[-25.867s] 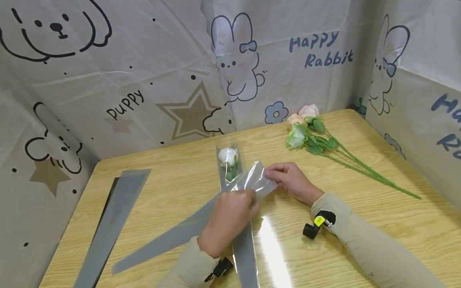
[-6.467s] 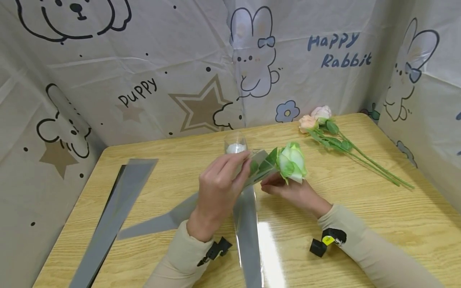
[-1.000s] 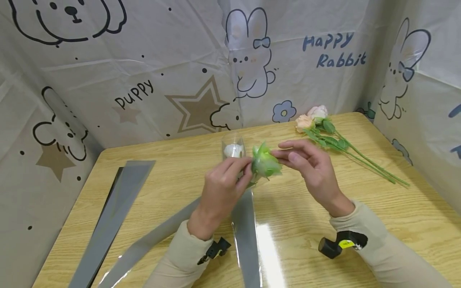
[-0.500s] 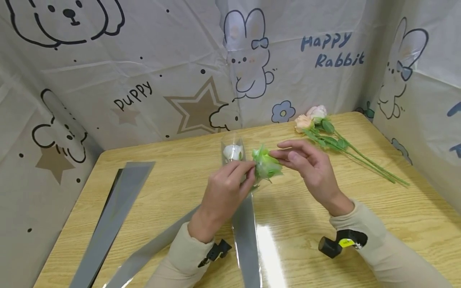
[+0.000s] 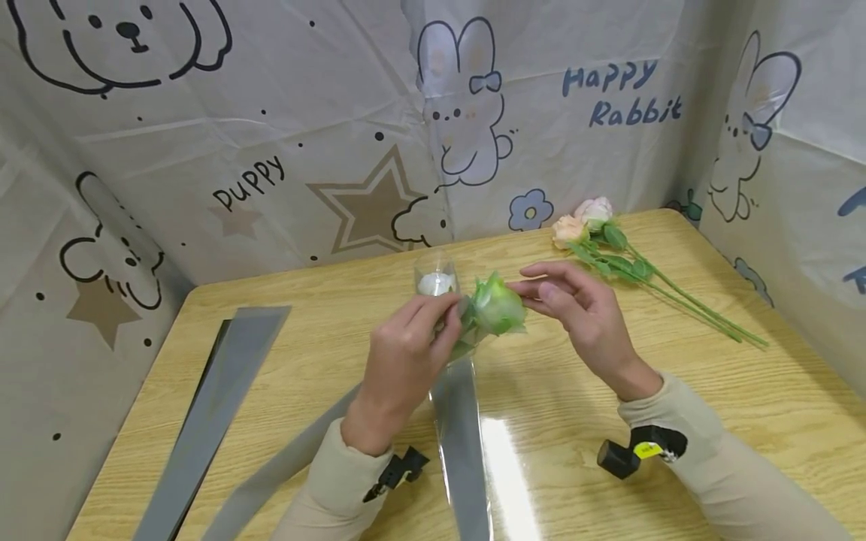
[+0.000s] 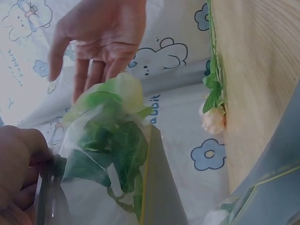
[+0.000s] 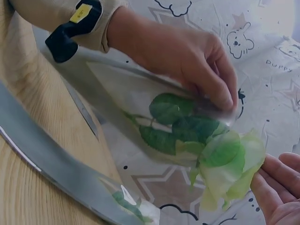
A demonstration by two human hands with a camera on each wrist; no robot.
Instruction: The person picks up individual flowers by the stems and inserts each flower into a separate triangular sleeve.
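Note:
A green-and-white artificial rose (image 5: 499,306) sits inside a long tapering flower sleeve (image 5: 287,458), clear on one face and grey on the other. My left hand (image 5: 409,353) pinches the edge of the sleeve near its mouth, holding it raised at a slant. Leaves (image 6: 129,147) show through the clear film in the left wrist view. From the right, the fingertips of my right hand (image 5: 585,323) touch the top of the bloom, fingers loosely extended. Below and behind my left hand lies another sleeve (image 5: 463,451) with a white rose (image 5: 436,284) in it.
More flat grey sleeves (image 5: 216,406) lie stacked on the left of the wooden table (image 5: 582,466). A peach rose (image 5: 570,231) and a pink rose (image 5: 595,213) lie at the back right, stems pointing right. Printed cloth walls (image 5: 325,90) enclose the table.
Earlier the green rose lay with the other roses, then was halfway in the sleeve; now its bloom is at the mouth. My right hand moved to the bloom; lately my left shifted slightly left.

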